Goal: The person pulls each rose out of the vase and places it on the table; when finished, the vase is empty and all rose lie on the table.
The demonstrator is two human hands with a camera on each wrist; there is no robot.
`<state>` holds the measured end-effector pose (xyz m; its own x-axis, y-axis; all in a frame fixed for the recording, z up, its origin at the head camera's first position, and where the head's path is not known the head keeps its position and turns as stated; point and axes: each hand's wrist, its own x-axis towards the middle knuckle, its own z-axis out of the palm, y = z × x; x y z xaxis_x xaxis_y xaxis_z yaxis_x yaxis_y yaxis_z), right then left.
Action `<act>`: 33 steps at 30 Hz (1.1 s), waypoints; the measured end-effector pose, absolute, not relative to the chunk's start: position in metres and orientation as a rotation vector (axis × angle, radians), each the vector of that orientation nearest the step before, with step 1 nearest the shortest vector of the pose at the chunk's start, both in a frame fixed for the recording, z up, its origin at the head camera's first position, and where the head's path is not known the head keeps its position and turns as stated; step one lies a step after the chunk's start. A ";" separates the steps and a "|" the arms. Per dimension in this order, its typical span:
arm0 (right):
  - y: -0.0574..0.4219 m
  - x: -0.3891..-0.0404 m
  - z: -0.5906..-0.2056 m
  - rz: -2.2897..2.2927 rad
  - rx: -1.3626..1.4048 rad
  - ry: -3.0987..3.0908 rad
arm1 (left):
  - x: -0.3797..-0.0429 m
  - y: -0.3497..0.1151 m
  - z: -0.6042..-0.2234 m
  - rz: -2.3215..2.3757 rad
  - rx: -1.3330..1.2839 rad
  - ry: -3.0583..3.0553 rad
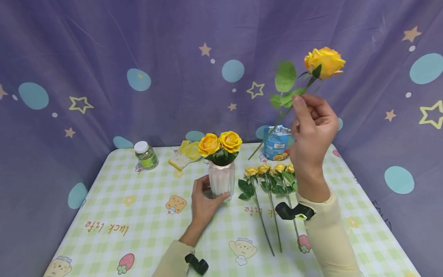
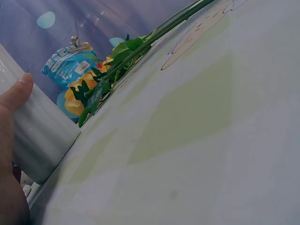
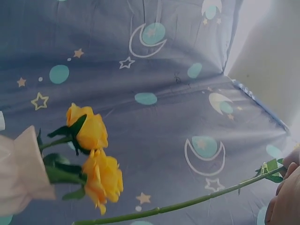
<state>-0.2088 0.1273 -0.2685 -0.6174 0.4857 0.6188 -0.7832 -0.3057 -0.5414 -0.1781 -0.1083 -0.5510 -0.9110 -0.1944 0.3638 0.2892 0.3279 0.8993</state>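
In the head view my right hand (image 1: pixel 315 127) pinches the stem of a yellow rose (image 1: pixel 325 62) high above the table, its bloom up and its stem slanting down to the left. The right wrist view shows that green stem (image 3: pixel 187 202) crossing toward my fingers. My left hand (image 1: pixel 204 202) grips the lower part of a pale ribbed vase (image 1: pixel 221 180), which stands upright with two yellow roses (image 1: pixel 219 143) in it. The vase (image 2: pixel 42 126) and my thumb also appear in the left wrist view. Several more roses (image 1: pixel 268 171) lie side by side on the table, right of the vase.
A jar with a white lid (image 1: pixel 146 155) stands at the back left. Behind the vase lies a yellow and white cloth-like item (image 1: pixel 185 154). A blue pouch (image 1: pixel 277 143) stands at the back right. The checked tablecloth (image 1: pixel 145 234) meets a purple curtain (image 1: pixel 166 57) behind.
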 end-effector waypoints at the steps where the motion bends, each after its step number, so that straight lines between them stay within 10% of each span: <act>1: 0.130 -0.209 -0.271 1.997 0.429 -1.087 | -0.178 -0.108 -0.551 -1.611 -0.082 -2.192; 33: 0.191 -0.212 -0.381 1.990 0.189 -1.297 | -0.179 -0.108 -0.552 -1.624 -0.039 -2.212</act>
<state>-0.2124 0.1909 -0.3809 -0.7148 0.5000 0.4889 -0.6492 -0.2147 -0.7296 -0.1788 -0.1079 -0.5517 -0.9217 -0.2072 0.3279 0.2508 0.3264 0.9114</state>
